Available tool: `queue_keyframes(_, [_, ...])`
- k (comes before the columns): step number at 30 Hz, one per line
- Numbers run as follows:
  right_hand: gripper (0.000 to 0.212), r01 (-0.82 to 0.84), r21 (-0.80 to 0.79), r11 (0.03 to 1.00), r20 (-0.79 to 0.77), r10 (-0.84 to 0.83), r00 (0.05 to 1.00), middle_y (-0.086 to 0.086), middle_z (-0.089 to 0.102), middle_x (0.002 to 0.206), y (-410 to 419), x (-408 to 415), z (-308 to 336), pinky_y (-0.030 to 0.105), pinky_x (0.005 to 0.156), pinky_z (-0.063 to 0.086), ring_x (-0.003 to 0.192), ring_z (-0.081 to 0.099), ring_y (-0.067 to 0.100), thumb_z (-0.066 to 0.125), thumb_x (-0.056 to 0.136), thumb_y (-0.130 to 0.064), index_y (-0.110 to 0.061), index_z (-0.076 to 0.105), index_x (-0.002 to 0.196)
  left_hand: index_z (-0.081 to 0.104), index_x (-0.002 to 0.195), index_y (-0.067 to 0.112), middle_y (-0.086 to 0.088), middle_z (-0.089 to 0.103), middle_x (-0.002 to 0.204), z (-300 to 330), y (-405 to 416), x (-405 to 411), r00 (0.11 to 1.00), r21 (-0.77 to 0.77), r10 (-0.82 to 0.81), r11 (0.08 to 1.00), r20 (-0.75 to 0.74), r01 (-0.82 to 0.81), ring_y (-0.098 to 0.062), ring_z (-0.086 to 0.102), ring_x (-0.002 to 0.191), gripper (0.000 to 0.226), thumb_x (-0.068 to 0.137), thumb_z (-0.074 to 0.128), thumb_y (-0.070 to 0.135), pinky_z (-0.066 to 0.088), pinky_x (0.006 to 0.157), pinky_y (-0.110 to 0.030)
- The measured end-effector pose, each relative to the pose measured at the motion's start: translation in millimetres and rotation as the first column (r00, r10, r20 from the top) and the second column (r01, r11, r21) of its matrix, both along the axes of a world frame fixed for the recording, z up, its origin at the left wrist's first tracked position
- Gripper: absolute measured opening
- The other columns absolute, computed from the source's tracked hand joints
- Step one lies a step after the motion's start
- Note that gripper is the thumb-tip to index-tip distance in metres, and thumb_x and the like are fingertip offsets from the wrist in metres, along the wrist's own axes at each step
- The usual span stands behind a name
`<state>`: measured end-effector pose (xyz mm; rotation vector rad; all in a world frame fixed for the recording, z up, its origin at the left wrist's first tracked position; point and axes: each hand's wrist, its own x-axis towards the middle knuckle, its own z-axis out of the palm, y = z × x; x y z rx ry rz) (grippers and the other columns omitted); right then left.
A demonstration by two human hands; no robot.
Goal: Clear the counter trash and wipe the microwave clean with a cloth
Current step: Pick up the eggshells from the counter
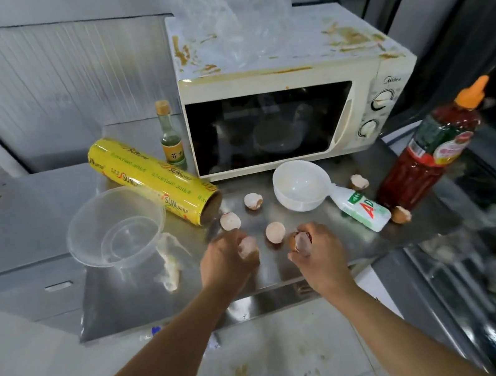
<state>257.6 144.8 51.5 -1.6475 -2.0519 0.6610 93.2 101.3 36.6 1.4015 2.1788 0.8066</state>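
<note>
A cream microwave point(363, 83) with brown stains on its top stands at the back of the steel counter point(134, 302). A crumpled clear plastic bag point(237, 15) lies on top of it. Several eggshell pieces lie on the counter: one point(230, 221) just beyond my left hand, one point(275, 232) between my hands, one point(253, 201) further back, and two point(359, 181) point(401, 214) at the right. My left hand point(229, 263) is shut on an eggshell point(247, 246). My right hand point(319, 251) is shut on another eggshell point(301, 242). No cloth is in view.
A yellow cling-film roll point(146, 175), a small sauce bottle point(170, 135), a clear plastic container point(115, 226), a crumpled wrapper point(170, 260), a white bowl point(301, 183), a fallen white bottle point(362, 209) and a red sauce bottle point(429, 144) crowd the counter. The floor below is stained.
</note>
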Motion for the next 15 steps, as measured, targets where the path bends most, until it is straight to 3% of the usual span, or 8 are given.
queue_keyframes(3, [0.04,-0.024,-0.007,1.0,-0.017,0.024,1.0,0.002,0.058,0.104,9,3,-9,0.018,0.075,0.035,0.088,0.046,0.01,0.076,0.075,-0.018,-0.011,0.057,0.11,0.061,0.099,0.021,-0.001,0.061,0.107,-9,8,8,0.993,-0.051,-0.025,0.999,-0.117,0.02,-0.022,0.058,0.098,0.027,0.077,0.066,0.035,0.044,0.069,-0.028])
queue_keyframes(7, [0.037,-0.06,-0.034,0.998,-0.051,0.058,0.997,0.005,0.058,0.103,17,4,-16,0.021,0.072,0.037,0.091,0.053,0.018,0.075,0.075,-0.015,-0.009,0.058,0.108,0.064,0.104,0.025,0.005,0.054,0.124,-21,8,12,0.981,-0.125,-0.031,0.992,-0.189,0.008,-0.016,0.047,0.115,0.028,0.077,0.068,0.031,0.045,0.076,-0.031])
queue_keyframes(10, [0.033,-0.056,-0.053,0.997,-0.061,0.053,0.997,0.005,0.058,0.101,24,4,-21,0.022,0.07,0.035,0.09,0.054,0.02,0.072,0.075,-0.013,-0.01,0.059,0.104,0.061,0.114,0.027,0.008,0.054,0.126,-29,6,11,0.978,-0.157,-0.038,0.988,-0.205,0.006,-0.015,0.049,0.115,0.04,0.075,0.069,0.03,0.047,0.08,-0.033])
queue_keyframes(15, [0.033,-0.078,-0.074,0.994,-0.084,0.072,0.994,0.005,0.058,0.1,32,5,-26,0.022,0.072,0.037,0.09,0.053,0.019,0.073,0.074,-0.013,-0.01,0.058,0.103,0.049,0.128,0.031,0.006,0.055,0.126,-37,7,12,0.972,-0.157,-0.071,0.987,-0.223,0.036,-0.016,0.049,0.115,0.064,0.071,0.072,0.047,0.048,0.078,-0.035])
